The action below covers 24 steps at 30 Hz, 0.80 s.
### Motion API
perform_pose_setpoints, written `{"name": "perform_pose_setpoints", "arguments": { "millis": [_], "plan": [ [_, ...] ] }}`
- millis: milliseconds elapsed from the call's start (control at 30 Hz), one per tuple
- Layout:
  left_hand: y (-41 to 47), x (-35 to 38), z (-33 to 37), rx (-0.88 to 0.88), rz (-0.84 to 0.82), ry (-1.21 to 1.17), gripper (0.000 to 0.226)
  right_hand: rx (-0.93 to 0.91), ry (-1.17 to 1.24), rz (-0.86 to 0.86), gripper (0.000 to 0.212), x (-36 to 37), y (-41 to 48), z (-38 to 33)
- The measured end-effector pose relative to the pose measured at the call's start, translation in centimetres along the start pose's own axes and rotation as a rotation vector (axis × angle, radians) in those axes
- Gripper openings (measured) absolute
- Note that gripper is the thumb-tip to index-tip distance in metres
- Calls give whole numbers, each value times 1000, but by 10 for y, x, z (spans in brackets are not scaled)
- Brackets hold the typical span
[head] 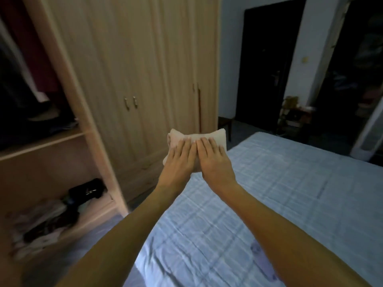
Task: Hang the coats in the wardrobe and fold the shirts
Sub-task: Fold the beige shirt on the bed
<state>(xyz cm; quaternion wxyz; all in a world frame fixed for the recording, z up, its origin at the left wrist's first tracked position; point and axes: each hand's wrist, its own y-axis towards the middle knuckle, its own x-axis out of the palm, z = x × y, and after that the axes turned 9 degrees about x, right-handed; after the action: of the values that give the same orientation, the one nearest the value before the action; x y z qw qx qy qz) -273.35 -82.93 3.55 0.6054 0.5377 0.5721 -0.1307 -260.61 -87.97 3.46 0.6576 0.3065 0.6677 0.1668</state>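
Both grips, our left hand (179, 157) and right hand (213, 158), clasped a folded pale shirt (199, 136) in mid-air between bed (290, 193) and wardrobe (132, 59); any slackening, we judged, could spill the folds open.

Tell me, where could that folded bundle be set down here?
Both hands, left hand and right hand, hold the folded shirt. The blue checked bed lies bare from its near edge to its far corner. The wardrobe's middle shelf shows a bare front strip. The bottom compartment is crowded with loose clothes.
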Motion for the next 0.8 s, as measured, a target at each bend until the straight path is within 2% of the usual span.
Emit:
{"name": "perform_pose_setpoints", "arguments": {
  "millis": [167,267,333,633,733,800],
  "plan": [
    [-51,-57,-58,-192,-19,55,73,-188,140,-36,86,-5,29,-91],
    [-89,-77,-94,-284,-28,105,63,-279,213,-68,80,-4,37,-146],
    [-111,-86,-117,-337,-49,140,67,-334,240,-75,79,0,42,-180],
    [-196,-109,-231,-461,-24,261,76,-513,357,-78,60,24,75,-327],
    [-224,-117,-279,-493,-33,278,73,-544,377,-71,66,38,92,-384],
    [-239,-122,-313,-515,-24,271,70,-551,382,-33,59,47,105,-421]
  ]
}}
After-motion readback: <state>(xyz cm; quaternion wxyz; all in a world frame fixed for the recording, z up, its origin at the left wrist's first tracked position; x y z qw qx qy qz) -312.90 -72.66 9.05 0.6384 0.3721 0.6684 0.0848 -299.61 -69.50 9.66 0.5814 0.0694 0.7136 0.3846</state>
